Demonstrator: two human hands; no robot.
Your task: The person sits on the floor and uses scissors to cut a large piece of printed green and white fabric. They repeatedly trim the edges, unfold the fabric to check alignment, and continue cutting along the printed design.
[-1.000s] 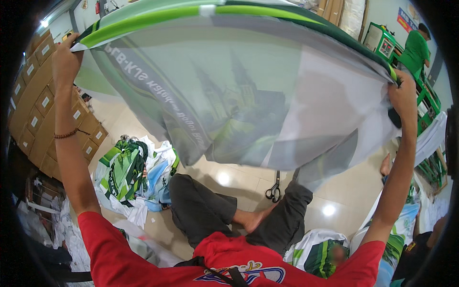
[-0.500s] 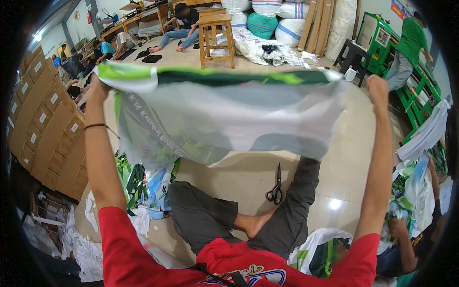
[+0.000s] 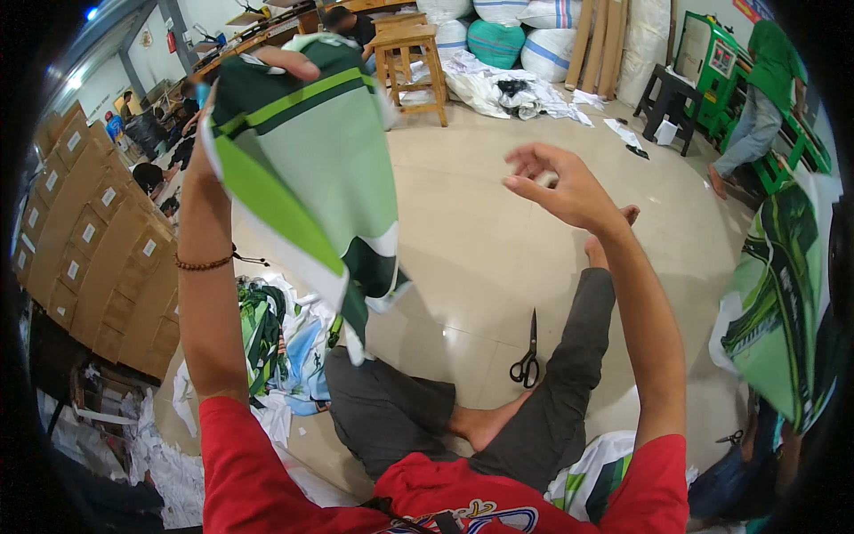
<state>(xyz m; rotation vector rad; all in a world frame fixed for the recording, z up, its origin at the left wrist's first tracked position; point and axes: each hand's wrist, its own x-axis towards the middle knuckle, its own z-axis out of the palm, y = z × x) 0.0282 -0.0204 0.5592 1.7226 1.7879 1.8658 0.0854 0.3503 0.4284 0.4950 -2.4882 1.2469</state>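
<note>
Head view: left hand (image 3: 267, 67) raised, pinching green-and-white printed woven sack (image 3: 311, 178) by top edge, bag hanging folded over lap. Right hand (image 3: 569, 187) empty, fingers spread. Probably mid-fold; next, catching loose lower edge. Black scissors (image 3: 527, 351) on floor.

Brown cardboard cartons (image 3: 98, 258) with small white labels (image 3: 88, 233) stand stacked along the left wall. Big white and teal sacks (image 3: 511, 40) sit at the far wall, beside upright flattened cardboard (image 3: 600, 49).
</note>
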